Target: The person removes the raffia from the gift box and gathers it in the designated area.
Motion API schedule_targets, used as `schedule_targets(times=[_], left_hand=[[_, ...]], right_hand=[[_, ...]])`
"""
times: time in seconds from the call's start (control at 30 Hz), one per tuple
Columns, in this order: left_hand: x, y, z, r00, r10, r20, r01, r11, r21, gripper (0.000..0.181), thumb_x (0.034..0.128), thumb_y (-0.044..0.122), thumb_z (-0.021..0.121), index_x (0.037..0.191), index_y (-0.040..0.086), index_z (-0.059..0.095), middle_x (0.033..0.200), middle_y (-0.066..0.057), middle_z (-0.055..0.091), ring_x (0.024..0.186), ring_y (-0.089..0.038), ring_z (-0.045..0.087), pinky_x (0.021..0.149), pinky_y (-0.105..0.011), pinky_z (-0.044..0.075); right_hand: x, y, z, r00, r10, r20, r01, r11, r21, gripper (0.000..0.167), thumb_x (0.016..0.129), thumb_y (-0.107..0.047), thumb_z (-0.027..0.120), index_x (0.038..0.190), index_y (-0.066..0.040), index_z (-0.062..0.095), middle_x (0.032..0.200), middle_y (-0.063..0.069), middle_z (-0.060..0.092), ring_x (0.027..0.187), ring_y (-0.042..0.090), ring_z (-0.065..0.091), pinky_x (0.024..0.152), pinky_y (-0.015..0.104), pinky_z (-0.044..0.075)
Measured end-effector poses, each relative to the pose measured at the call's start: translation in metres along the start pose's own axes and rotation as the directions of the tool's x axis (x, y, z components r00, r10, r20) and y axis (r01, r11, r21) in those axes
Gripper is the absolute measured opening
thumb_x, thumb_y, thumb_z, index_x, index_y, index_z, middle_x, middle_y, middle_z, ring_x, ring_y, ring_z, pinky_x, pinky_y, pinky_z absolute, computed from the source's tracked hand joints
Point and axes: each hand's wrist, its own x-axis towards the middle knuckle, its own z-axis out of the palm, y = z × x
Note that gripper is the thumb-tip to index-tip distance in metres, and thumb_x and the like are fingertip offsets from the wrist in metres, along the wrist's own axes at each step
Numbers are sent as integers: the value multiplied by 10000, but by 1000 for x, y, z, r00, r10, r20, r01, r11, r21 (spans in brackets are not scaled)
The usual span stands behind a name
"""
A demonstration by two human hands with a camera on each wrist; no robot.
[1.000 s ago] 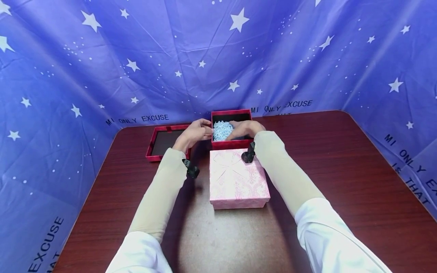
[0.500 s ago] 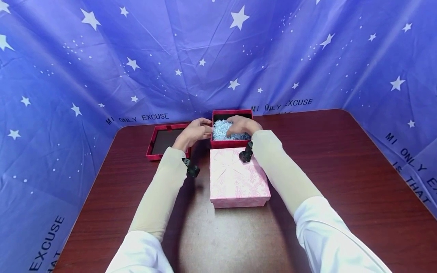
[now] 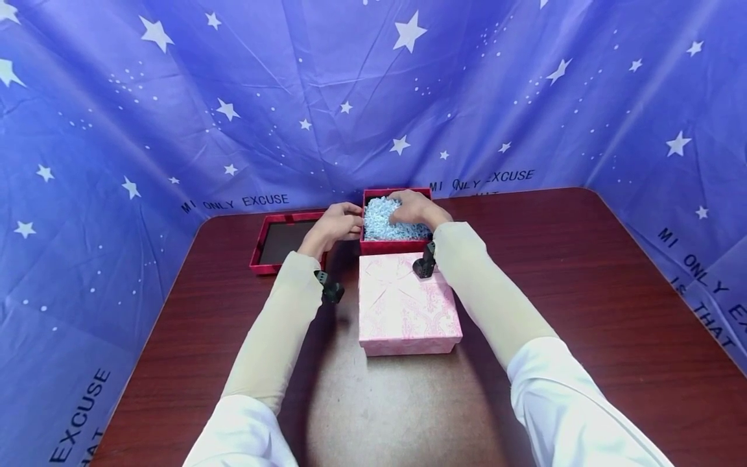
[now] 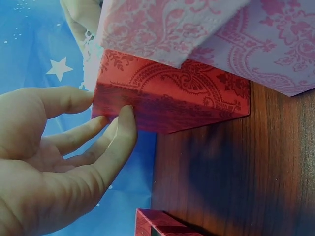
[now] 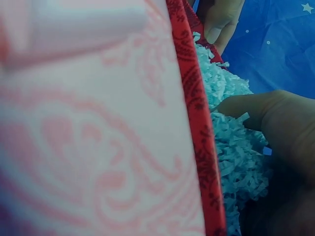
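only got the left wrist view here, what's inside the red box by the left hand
Observer: Light blue shredded filler, seen from the head view, covers the visible floor of the red box.
Operator: ok what's the right hand's thumb doing
Observer: In the right wrist view, the right hand has its thumb against the filler.
Operator: and that red corner at the bottom of my view
Observer: A shallow red tray with a dark inside, lying open side up.

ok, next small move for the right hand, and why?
Probably press the blue shredded paper down with the right hand: some pokes above the rim of the red box, that hand touches the paper, and the left hand touches the box's side.
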Motion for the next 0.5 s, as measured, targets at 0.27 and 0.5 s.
schedule_targets(times=[0.27, 0.5], left_hand=[[3, 0, 3, 1000, -12, -28, 12, 1000, -5, 409, 925, 30, 541, 1321, -12, 446, 1151, -158, 555, 944, -231, 587, 942, -384, 526], [2, 0, 4, 999, -20, -35, 19, 1000, -16, 404, 930, 26, 538, 1321, -12, 441, 1142, -150, 550, 958, -236, 586, 952, -391, 520]], right_hand=[[4, 3, -3, 1000, 8, -26, -7, 999, 35, 620, 879, -186, 627, 1454, -214, 396, 1561, 54, 283, 1423, 269, 264, 1149, 487, 276], [2, 1, -9, 1000, -26, -17, 27, 999, 25, 626, 869, -171, 629, 1452, -198, 403, 1552, 57, 303, 1419, 268, 273, 1147, 462, 288]])
